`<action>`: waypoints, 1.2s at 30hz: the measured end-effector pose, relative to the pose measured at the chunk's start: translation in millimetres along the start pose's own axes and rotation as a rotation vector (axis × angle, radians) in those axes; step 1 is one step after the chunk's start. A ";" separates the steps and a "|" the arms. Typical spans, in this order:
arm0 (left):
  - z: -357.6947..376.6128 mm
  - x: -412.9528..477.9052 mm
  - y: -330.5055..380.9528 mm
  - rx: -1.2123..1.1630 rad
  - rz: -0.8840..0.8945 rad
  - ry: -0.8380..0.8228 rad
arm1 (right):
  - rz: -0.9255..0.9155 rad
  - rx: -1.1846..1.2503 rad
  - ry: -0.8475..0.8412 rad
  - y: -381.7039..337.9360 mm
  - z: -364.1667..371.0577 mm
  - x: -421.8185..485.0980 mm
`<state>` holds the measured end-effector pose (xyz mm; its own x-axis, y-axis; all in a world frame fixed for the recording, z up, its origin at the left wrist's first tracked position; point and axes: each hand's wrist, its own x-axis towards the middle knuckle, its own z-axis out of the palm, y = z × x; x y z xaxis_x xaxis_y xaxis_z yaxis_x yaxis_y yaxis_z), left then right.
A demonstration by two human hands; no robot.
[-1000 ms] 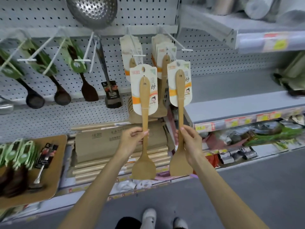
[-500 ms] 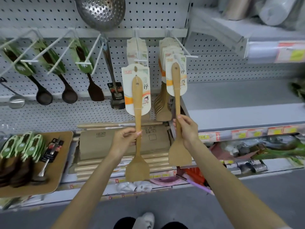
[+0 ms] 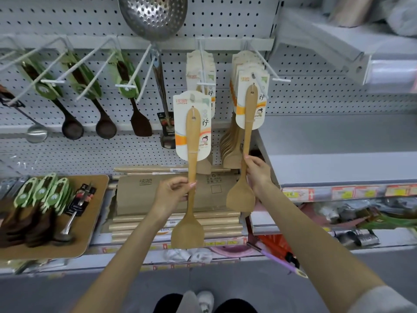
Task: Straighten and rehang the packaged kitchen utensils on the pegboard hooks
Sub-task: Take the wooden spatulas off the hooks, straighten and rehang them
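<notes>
Since a second ago the right spatula (image 3: 248,136) has climbed well above its twin, and its backing card now lies against the stack of cards on the right hook (image 3: 270,74). The left spatula (image 3: 191,168) has kept its lower height.

Far down and left of the steel skimmer (image 3: 153,16), which hangs at the top of the pegboard (image 3: 225,23), a brown tray (image 3: 97,199) carries dark utensils in green cards. Dark ladles (image 3: 70,129) hang on slanted hooks below and left of the skimmer. Straight beneath it, on a lower shelf, sits a cardboard box (image 3: 140,195).

Just right of the box's middle, the left hand (image 3: 171,195) holds the left spatula upright, thumb and fingers curled round the lower handle with the blade pointing down. Its card stands in front of the left hook (image 3: 204,71) and below the hook's tip, not hung on it.

Below and right of the skimmer, the right hand (image 3: 257,175) pinches the right spatula's handle just above the blade, tilting it slightly. The hook wire crosses the top of its card; whether it passes through the hole I cannot tell.

Farthest right of the skimmer runs a grey shelf (image 3: 338,154) with price labels along its front edge.
</notes>
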<state>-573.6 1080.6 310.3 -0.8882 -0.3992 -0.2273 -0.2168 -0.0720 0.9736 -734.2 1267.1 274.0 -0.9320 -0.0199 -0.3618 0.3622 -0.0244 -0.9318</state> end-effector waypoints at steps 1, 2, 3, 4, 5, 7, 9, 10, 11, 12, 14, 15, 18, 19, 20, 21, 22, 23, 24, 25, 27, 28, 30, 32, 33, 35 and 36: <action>-1.4 0.4 -0.1 0.001 0.004 -0.001 | -0.003 -0.023 -0.012 -0.2 -0.1 2.0; -2.9 0.8 -0.5 0.001 0.008 -0.001 | -0.003 -0.039 -0.024 -0.6 0.0 3.6; -4.3 1.0 -0.9 0.002 0.010 0.001 | -0.003 -0.049 -0.036 -1.4 0.4 4.1; -6.0 1.1 -1.6 0.003 0.011 0.003 | -0.005 -0.051 -0.046 -1.4 0.6 4.4; -7.6 1.1 -2.2 0.005 0.011 0.004 | -0.008 -0.053 -0.050 -0.8 0.4 4.8; -10.8 1.5 -4.0 0.007 0.007 0.006 | -0.012 -0.046 -0.037 -0.4 -0.2 1.8; -14.0 1.1 -5.8 0.005 0.004 0.008 | -0.018 -0.045 -0.031 -0.2 -1.8 -5.4; -15.3 0.7 -6.6 0.009 0.004 0.009 | -0.025 -0.055 -0.043 -0.9 -2.3 -10.1; -16.3 0.2 -7.3 0.013 0.005 0.009 | -0.035 -0.063 -0.066 -2.1 -2.7 -15.2; -17.0 -0.2 -8.2 0.015 0.004 0.007 | -0.049 -0.068 -0.094 -3.2 -2.5 -20.2; -17.3 -1.2 -9.4 0.012 0.001 0.003 | -0.095 -0.067 -0.141 -6.8 0.0 -32.8; -17.1 -1.8 -9.8 0.011 0.001 0.000 | -0.121 -0.059 -0.155 -9.5 2.6 -40.0; -13.9 -4.1 -11.1 0.017 0.011 -0.024 | -0.172 -0.005 -0.219 -19.1 16.2 -63.3; -12.2 -5.4 -11.2 0.020 0.015 -0.035 | -0.192 0.005 -0.253 -22.9 22.1 -71.0; -10.2 -6.5 -11.5 0.021 0.018 -0.044 | -0.217 0.011 -0.287 -26.1 28.2 -77.6; -8.2 -7.8 -11.9 0.020 0.019 -0.054 | -0.247 0.008 -0.316 -29.6 34.0 -83.9; -6.3 -8.9 -12.4 0.020 0.020 -0.064 | -0.274 0.004 -0.339 -33.1 39.5 -89.5; -4.7 -9.9 -12.7 0.022 0.021 -0.076 | -0.295 -0.001 -0.357 -36.7 44.2 -94.7; -3.2 -10.9 -13.0 0.024 0.021 -0.089 | -0.312 -0.007 -0.371 -40.1 48.3 -99.8; -2.1 -11.6 -13.5 0.025 0.021 -0.098 | -0.332 -0.019 -0.380 -42.9 51.5 -104.1; 0.3 -12.9 -13.9 0.022 0.021 -0.112 | -0.365 -0.034 -0.379 -47.0 56.1 -110.1; 1.7 -13.3 -13.5 0.019 0.021 -0.120 | -0.368 -0.025 -0.365 -48.6 57.9 -111.9; 4.2 -13.8 -11.5 0.020 0.024 -0.137 | -0.359 0.002 -0.326 -51.2 60.0 -112.8; 5.5 -13.6 -9.1 0.024 0.028 -0.144 | -0.355 0.023 -0.301 -53.5 60.8 -112.7; 6.0 -13.3 -7.8 0.024 0.030 -0.145 | -0.359 0.030 -0.297 -54.4 60.7 -112.3; 7.7 -12.5 -5.1 0.021 0.033 -0.148 | -0.367 0.035 -0.288 -57.2 60.8 -111.1; 8.9 -12.3 -3.6 0.021 0.035 -0.149 | -0.366 0.036 -0.285 -58.7 61.3 -110.3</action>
<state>-565.5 1093.9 309.4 -0.9454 -0.2607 -0.1958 -0.1917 -0.0410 0.9806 -652.1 1209.6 370.4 -0.9605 -0.2776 0.0185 0.0143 -0.1157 -0.9932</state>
